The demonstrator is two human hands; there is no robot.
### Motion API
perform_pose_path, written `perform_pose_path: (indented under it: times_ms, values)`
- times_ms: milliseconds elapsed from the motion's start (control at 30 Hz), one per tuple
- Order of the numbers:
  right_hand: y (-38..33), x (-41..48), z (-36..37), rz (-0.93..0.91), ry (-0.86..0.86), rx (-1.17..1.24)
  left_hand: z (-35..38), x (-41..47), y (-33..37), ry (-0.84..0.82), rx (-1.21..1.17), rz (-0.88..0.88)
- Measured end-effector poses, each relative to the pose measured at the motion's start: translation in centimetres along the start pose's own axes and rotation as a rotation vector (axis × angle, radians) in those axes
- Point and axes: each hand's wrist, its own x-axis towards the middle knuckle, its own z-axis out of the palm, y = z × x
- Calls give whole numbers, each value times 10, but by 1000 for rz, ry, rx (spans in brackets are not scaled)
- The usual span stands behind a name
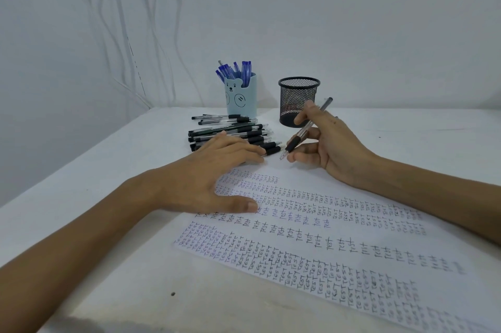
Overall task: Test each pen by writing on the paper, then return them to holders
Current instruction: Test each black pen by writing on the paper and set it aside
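The white table (89,224) has bare room at its left side and behind the right arm; its far edge meets the wall; the paper (311,227), full of "TEST" rows, lies slanted in front. The left hand (206,178) lies flat with fingers spread, on the paper's far corner, touching the pile of black pens (230,133); the right hand (322,140) grips one black pen (303,132), tip just above the paper. The bear holder (240,99) holds blue pens (238,72); the mesh holder (297,99) looks empty.
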Motion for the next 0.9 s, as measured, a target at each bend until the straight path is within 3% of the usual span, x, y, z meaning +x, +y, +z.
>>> perform_pose_path:
  times_ms: [233, 500, 900]
  values:
    - [-1, 3, -3, -41, 55, -133, 1, -1, -1, 2, 1, -4]
    - [-37, 42, -49, -112, 155, -1041, 0, -1, -1, 11, -7, -2]
    - [-26, 95, -81, -59, 255, -1461, 1, -1, -1, 2, -8, -4]
